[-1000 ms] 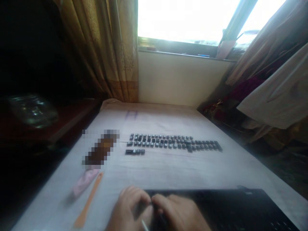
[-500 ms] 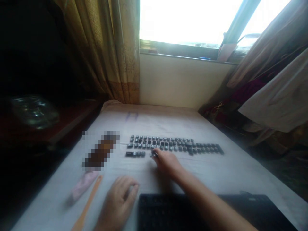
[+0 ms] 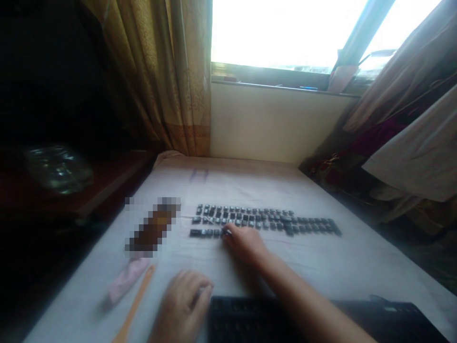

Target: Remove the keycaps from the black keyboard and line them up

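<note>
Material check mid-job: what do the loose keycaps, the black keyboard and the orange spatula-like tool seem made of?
Loose keycaps: probably hard plastic, somewhat glossy; their dark tops catch small highlights.
Black keyboard: likely plastic, fairly matte; its surface shows little shine.
Orange spatula-like tool: plastic or wood; evenly colored, but blur hides any grain.
</note>
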`<move>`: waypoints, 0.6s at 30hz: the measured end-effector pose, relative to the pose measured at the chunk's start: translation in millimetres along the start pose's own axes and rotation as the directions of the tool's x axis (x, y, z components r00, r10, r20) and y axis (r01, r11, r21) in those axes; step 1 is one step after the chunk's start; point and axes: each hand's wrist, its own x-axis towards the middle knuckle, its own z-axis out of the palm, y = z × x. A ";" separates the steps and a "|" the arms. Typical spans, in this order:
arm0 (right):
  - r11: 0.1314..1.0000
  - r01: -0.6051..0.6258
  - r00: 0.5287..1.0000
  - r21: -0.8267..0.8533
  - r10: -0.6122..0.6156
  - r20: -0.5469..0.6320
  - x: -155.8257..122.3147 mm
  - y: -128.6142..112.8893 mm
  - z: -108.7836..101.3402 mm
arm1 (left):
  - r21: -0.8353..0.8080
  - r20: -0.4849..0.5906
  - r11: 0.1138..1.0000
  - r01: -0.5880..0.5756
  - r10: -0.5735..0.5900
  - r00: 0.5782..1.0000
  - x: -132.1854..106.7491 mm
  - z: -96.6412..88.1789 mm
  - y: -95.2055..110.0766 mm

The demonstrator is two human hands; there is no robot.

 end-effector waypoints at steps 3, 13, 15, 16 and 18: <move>1.000 0.010 1.000 -0.003 -0.010 -0.006 0.3 0.0 0.7 | 0.008 -0.007 1.000 -0.004 0.004 1.000 -0.1 0.4 -0.2; 1.000 0.002 1.000 -0.018 -0.001 0.018 1.6 1.1 2.5 | 0.009 0.004 1.000 -0.013 0.013 1.000 -2.1 2.1 -2.3; 1.000 -0.001 1.000 -0.018 0.002 0.022 1.1 0.8 2.2 | 0.006 -0.003 1.000 -0.020 0.020 1.000 -2.5 2.8 -3.3; 1.000 -0.001 1.000 -0.018 0.001 0.022 0.7 0.6 2.1 | 0.004 -0.010 1.000 -0.024 0.024 1.000 -2.5 3.0 -3.5; 1.000 0.002 1.000 -0.017 -0.002 0.021 0.0 0.7 1.8 | 0.002 -0.021 0.999 -0.033 0.033 0.999 -1.9 3.3 -3.2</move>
